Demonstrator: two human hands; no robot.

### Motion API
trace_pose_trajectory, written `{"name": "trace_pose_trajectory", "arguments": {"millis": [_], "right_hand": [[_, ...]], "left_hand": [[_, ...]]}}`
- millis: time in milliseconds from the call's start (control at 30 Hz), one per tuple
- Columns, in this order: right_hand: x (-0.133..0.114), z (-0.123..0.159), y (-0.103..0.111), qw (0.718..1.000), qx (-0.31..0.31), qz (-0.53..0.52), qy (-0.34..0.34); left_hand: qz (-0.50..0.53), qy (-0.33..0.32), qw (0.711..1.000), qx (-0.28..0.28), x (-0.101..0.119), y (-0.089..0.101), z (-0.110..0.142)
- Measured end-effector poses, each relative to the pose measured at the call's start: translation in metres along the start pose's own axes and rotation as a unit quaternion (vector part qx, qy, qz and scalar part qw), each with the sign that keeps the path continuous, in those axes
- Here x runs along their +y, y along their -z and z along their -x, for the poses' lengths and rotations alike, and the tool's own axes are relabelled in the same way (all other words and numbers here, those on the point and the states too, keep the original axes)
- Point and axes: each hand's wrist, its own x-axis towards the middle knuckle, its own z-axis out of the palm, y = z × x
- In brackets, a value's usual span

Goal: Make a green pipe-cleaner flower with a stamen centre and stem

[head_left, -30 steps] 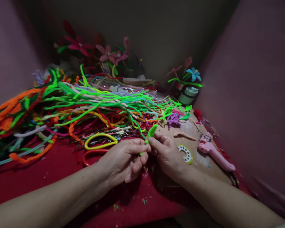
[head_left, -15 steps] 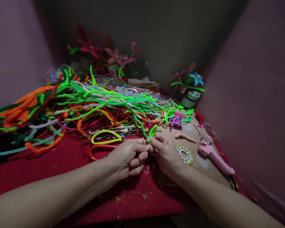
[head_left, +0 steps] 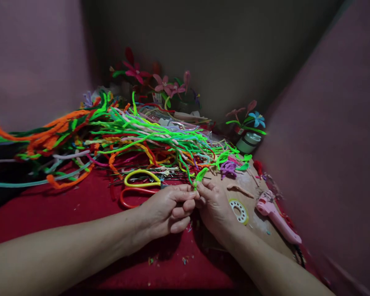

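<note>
Leaf [head_left: 201, 175], green and fuzzy, slanting up right of scissors [head_left: 159, 183] | left hand [head_left: 174, 205] pinching its base, seemingly steadying it | right hand [head_left: 216, 207] pinching just beside, probably bracing it

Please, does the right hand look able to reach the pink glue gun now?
Probably yes: the tape roll between the right hand and the pink glue gun lies flat, though the hand, pinching a fuzzy green leaf, might need to let go first.

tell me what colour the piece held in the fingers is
The held piece is bright green, clearest in the head view.
</note>
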Motion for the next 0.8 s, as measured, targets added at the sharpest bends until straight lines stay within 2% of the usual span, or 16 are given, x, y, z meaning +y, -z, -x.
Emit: {"name": "trace_pose_trajectory", "arguments": {"millis": [67, 133, 233, 300, 367, 467, 567, 633, 733, 800], "right_hand": [[0.001, 0.0, 0.001, 1.0, -0.003, 0.003, 0.003], [0.001, -0.001, 0.002, 1.0, -0.003, 0.011, 0.005], [0.001, -0.002, 0.003, 1.0, -0.004, 0.013, 0.012], [0.001, -0.002, 0.004, 1.0, -0.003, 0.01, 0.018], [0.0, -0.001, 0.004, 1.0, 0.003, 0.01, 0.018], [-0.001, -0.001, 0.003, 1.0, 0.015, 0.014, 0.004], [-0.001, -0.001, 0.004, 1.0, 0.021, 0.015, -0.011], [-0.001, -0.002, 0.004, 1.0, 0.016, 0.013, -0.011], [-0.003, -0.004, 0.005, 1.0, 0.016, 0.007, 0.014], [-0.005, -0.004, 0.005, 0.999, 0.026, 0.008, 0.03]], "left_hand": [[-0.032, -0.003, 0.999, -0.001, 0.002, 0.0, 0.0], [-0.111, -0.019, 0.994, 0.012, 0.004, 0.0, 0.002], [-0.271, -0.064, 0.959, 0.058, 0.005, -0.001, 0.005], [-0.321, -0.069, 0.942, 0.071, 0.005, -0.002, 0.006], [-0.278, -0.046, 0.958, 0.054, 0.003, -0.003, 0.006], [-0.135, -0.015, 0.99, 0.023, -0.001, -0.002, 0.004], [-0.051, -0.008, 0.999, 0.01, -0.006, -0.001, 0.001], [-0.051, -0.005, 0.999, 0.0, -0.007, -0.001, 0.001], [-0.17, 0.003, 0.985, -0.002, -0.001, -0.002, 0.005], [-0.334, -0.043, 0.94, 0.046, 0.008, -0.002, 0.009]]}}
